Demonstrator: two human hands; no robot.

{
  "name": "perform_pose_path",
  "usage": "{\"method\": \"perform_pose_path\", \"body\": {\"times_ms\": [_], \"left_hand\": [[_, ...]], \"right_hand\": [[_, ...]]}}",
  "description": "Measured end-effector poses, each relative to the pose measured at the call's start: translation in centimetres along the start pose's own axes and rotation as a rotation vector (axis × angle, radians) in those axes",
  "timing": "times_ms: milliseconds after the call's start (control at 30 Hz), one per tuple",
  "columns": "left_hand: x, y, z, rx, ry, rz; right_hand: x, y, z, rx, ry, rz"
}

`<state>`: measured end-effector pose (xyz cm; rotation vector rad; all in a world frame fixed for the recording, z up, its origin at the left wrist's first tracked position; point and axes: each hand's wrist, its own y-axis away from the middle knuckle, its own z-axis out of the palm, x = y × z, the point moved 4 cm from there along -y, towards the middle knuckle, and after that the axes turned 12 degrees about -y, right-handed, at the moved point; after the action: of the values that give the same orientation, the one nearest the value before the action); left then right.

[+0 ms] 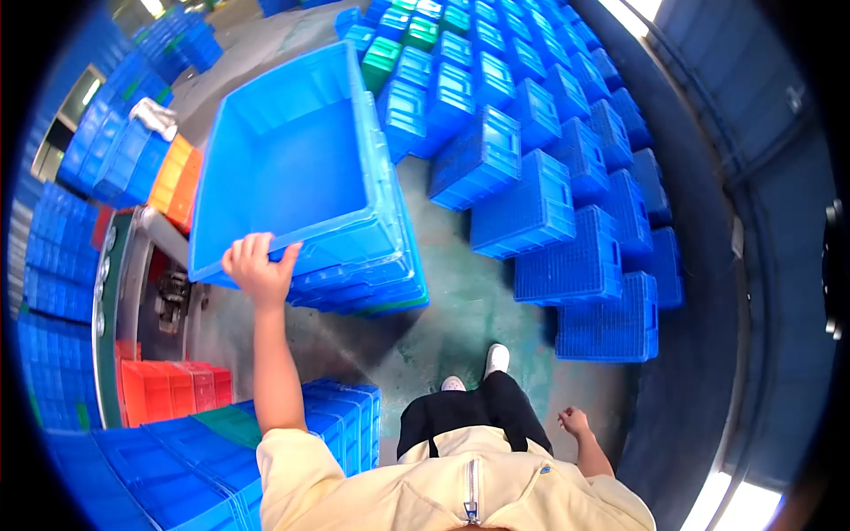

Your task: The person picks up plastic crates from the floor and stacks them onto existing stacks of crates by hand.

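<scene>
My left hand (261,267) grips the near rim of a large blue plastic crate (301,168), fingers over the edge and thumb spread to the side. The inside of this crate shows bare blue walls and floor. It sits at the top of a stack of blue crates (376,283), with a strip of green low down. Off to my right side hangs my right hand (574,420), fingers curled in, touching no crate. I see nothing in it.
Rows of stacked blue crates (544,212) stand ahead and to the right, beside a dark wall (779,195). Red crates (173,389) and a machine frame (111,310) are at left. More blue crates (186,460) stand close by my left side. Green floor (452,301) lies between.
</scene>
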<state>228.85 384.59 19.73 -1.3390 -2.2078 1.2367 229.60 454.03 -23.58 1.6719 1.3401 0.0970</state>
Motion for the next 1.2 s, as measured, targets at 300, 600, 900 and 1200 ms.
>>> {"method": "perform_pose_path", "body": {"times_ms": [300,600,900,1200], "left_hand": [[2.0,2.0,-0.9,-0.017,-0.069,0.085],[18.1,10.9,1.7,-0.098,0.032,-0.164],[71.5,20.7,12.9,-0.908,0.607,0.656],[91.8,30.4,25.7,-0.676,0.026,0.763]], "right_hand": [[0.6,2.3,-4.1,0.163,-0.026,0.038],[19.0,-5.4,-9.2,0.389,-0.362,0.388],[23.6,-23.5,-21.6,0.614,-1.496,0.879],[24.6,-31.0,-23.4,0.353,-2.063,0.475]]}}
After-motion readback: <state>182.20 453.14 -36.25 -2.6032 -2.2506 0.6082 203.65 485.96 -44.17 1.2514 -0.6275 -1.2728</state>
